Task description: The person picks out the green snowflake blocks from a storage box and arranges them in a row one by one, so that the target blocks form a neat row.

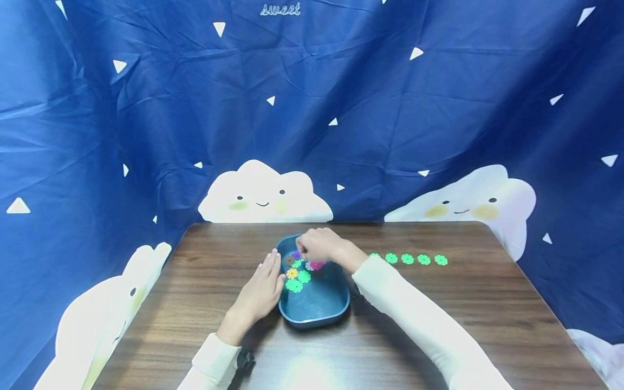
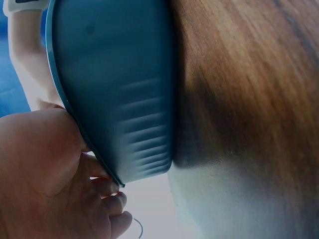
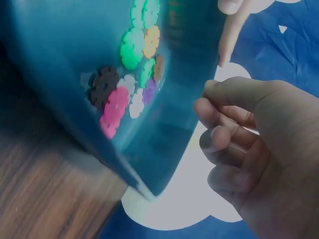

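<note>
Flower discs [image 1: 298,275] in the tray [image 1: 317,317]: my left hand [image 1: 260,292], fingers straight, braces its nine-o'clock rim while my right hand [image 1: 317,245], fingers curled, should pinch one disc cleanly.

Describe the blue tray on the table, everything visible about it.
The blue tray is a shallow, rounded-rectangular dish, plastic by its look, lying flat on the wooden table. Flower-shaped discs in green, pink, yellow, white, purple and dark colours lie in its far half. The left hand rests against its left rim; the right hand hovers over the discs.
</note>
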The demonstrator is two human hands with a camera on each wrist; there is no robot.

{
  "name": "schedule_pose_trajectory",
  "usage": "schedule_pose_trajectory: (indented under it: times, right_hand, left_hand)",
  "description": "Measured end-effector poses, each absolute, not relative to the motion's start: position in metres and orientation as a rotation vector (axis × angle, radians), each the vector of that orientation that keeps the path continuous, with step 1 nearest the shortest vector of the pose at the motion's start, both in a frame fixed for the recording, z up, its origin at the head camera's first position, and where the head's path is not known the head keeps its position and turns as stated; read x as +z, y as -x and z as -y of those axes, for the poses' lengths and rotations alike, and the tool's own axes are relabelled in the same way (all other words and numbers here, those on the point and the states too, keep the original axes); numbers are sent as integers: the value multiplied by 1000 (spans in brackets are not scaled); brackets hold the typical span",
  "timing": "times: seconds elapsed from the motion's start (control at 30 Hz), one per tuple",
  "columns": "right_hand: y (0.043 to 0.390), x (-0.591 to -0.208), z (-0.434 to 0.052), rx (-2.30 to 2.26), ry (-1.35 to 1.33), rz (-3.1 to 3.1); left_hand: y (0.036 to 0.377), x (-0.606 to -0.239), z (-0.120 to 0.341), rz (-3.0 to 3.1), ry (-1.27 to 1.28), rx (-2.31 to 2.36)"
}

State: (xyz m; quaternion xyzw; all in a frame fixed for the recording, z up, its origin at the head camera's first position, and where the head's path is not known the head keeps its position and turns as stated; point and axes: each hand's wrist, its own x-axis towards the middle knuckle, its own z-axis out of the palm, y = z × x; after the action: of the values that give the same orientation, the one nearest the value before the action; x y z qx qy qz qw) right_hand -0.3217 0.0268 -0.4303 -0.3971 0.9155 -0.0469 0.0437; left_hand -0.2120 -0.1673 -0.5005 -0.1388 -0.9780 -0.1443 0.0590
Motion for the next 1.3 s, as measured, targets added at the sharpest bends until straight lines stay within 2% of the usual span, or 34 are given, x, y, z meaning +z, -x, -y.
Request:
schedule_pose_trajectory:
  times: [0.43, 0.77, 1.3]
  right_hand:
    - [325, -441, 1, -148, 1176, -2690]
    - [327, -454, 6, 17, 996, -2612]
    - [323, -458, 8, -11, 1020, -2633]
  left_hand:
    - [213, -501, 167, 2977, 431, -428]
    - [212, -502, 169, 2976, 424, -427]
    - [211, -500, 168, 2974, 420, -436]
